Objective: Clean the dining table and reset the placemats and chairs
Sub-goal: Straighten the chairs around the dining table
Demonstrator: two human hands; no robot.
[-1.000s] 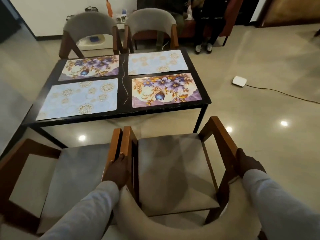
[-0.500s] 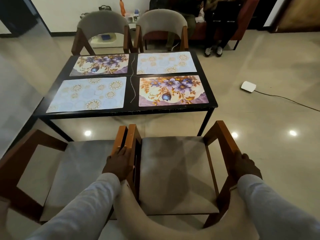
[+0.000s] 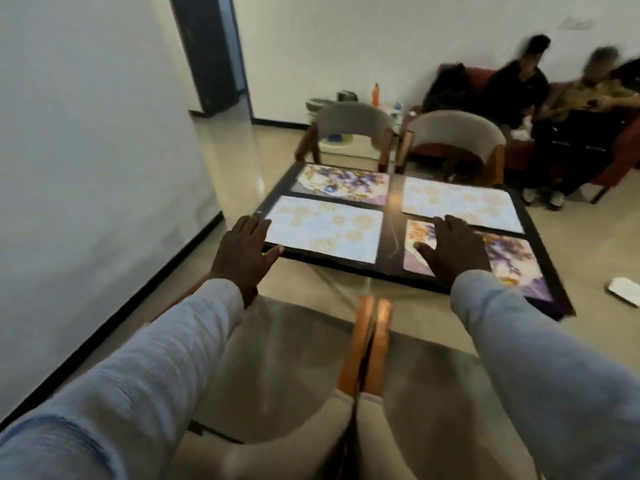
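Observation:
The black dining table carries four placemats: a pale patterned one near left, a purple floral one near right, a floral one far left and a pale one far right. My left hand is stretched out flat with straight fingers over the table's near left corner. My right hand is flat over the near right floral placemat. Whether either hand touches is unclear in the blur. Two grey-seated wooden chairs stand side by side below my arms, in front of the table.
Two more grey chairs stand at the table's far side. Two persons sit on a red sofa at the back right. A white wall runs along the left. A white device lies on the floor at right.
Both hands have let go of the near right chair's arms and reached forward over the table. The view has swung up and to the left.

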